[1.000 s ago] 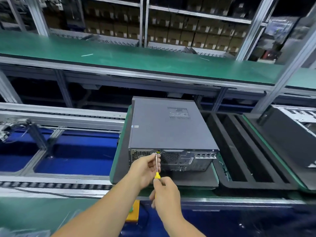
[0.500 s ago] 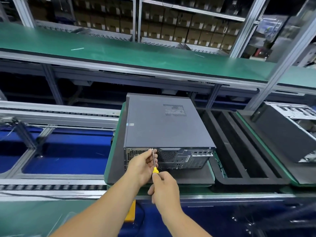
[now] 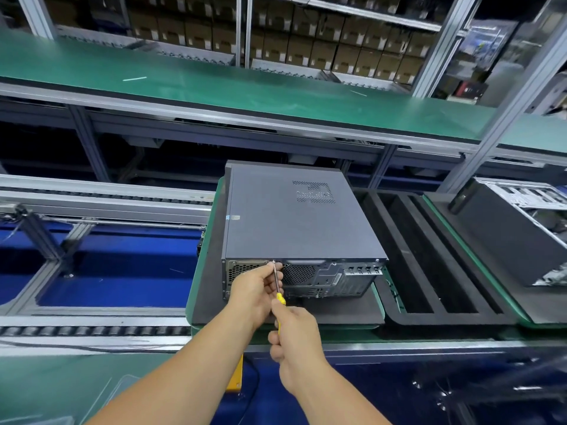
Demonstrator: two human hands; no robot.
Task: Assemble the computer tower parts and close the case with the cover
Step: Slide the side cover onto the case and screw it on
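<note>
From where I watch, the job looks close to its end: the computer tower lies on its side on a dark foam pad, which rests on a green-edged pallet on the conveyor line, and the grey cover already sits flush over the top with no gap that I can see along its rear edge. What remains, I judge, is fastening that cover at the back panel. My left hand has its fingers pinched round the metal shaft of the screwdriver, steadying the tip at a screw point near the top edge of the rear panel, just left of the round fan grille. My right hand is wrapped tight round the yellow handle, most of which it hides. I cannot tell whether the screw is fully seated, nor whether other screws along that edge are in; they are too small to read. Just right of the tower lies an empty black foam tray with long slots, and beyond it a second chassis stands with its side open. Behind runs a long green desk with stacked cartons on shelves further back. Nothing blocks the rear panel; my own left hand partly covers the vent there.
</note>
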